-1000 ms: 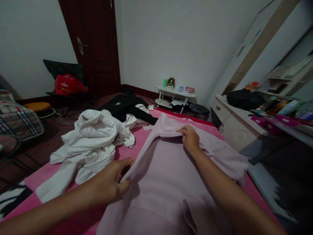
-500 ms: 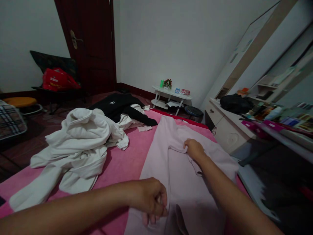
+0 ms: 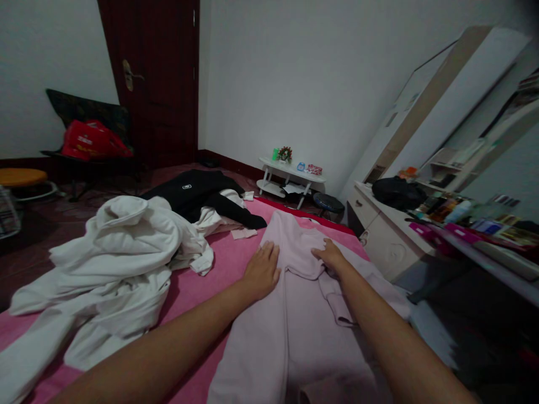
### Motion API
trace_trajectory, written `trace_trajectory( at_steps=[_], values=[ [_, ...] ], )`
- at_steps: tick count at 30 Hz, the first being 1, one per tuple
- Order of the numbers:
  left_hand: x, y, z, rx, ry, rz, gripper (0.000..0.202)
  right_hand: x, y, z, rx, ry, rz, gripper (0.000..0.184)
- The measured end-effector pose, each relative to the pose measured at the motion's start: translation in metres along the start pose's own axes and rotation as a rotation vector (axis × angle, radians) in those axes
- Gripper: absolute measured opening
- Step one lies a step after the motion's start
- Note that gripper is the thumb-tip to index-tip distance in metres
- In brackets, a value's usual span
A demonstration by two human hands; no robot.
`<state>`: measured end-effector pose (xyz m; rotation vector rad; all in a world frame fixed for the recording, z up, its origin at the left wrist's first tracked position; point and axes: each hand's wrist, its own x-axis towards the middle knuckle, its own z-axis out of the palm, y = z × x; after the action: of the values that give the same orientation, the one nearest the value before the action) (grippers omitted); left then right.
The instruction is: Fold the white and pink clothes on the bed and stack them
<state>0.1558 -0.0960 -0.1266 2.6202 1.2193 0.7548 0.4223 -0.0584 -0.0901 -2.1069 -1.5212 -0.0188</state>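
A pale pink long-sleeved top (image 3: 324, 348) lies spread on the bed, with one sleeve folded inward and its cuff near the middle. My left hand (image 3: 261, 270) rests flat on the top's left edge, fingers stretched toward the far end. Touching the cloth near the upper middle is my right hand (image 3: 330, 258), thumb and index finger apart, its other fingers partly hidden. Left of the top, a white hooded garment (image 3: 130, 241) is heaped loosely. Behind that lies a black garment (image 3: 193, 191) with a small white logo.
Pink bedding (image 3: 196, 300) shows under the clothes. To the right stands a white dresser (image 3: 379, 224) with a black bag (image 3: 398, 193) and several bottles. A small white table (image 3: 290, 171) and a dark stool (image 3: 328, 203) stand beyond the bed. A red bag (image 3: 95, 140) sits on a chair.
My left hand has moved from the near part of the top to its far left side and flattened. My right hand has loosened on the cloth. The view has shifted slightly.
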Motion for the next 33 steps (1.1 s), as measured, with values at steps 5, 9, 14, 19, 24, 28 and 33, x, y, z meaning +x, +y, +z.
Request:
trace_trajectory(
  at_steps=[5,9,14,19,24,28,33],
  values=[
    [-0.003,-0.002,0.005,0.067,-0.011,0.017,0.053,0.008,-0.004,-0.008,-0.091,0.022,0.057,0.047],
    [-0.003,-0.001,0.003,0.068,-0.029,0.062,0.052,0.009,-0.001,-0.024,-0.257,0.206,0.027,0.043],
    [-0.002,-0.001,0.005,0.081,-0.05,0.063,0.049,0.005,-0.014,-0.015,-0.517,-0.028,-0.13,0.041],
    [-0.002,-0.001,0.007,0.088,-0.024,0.07,0.048,0.002,-0.077,0.016,-0.354,0.046,-0.554,0.041],
    [-0.001,-0.003,0.01,0.08,-0.02,0.054,0.052,0.009,-0.102,0.069,-0.305,-0.281,-0.496,0.052],
    [0.0,-0.005,0.009,0.056,-0.044,0.045,0.052,0.023,-0.094,0.093,-0.296,-0.464,-0.329,0.058],
    [0.001,-0.009,0.009,-0.027,-0.049,0.034,0.053,0.013,-0.092,0.087,-0.295,-0.48,-0.309,0.059]
  ],
)
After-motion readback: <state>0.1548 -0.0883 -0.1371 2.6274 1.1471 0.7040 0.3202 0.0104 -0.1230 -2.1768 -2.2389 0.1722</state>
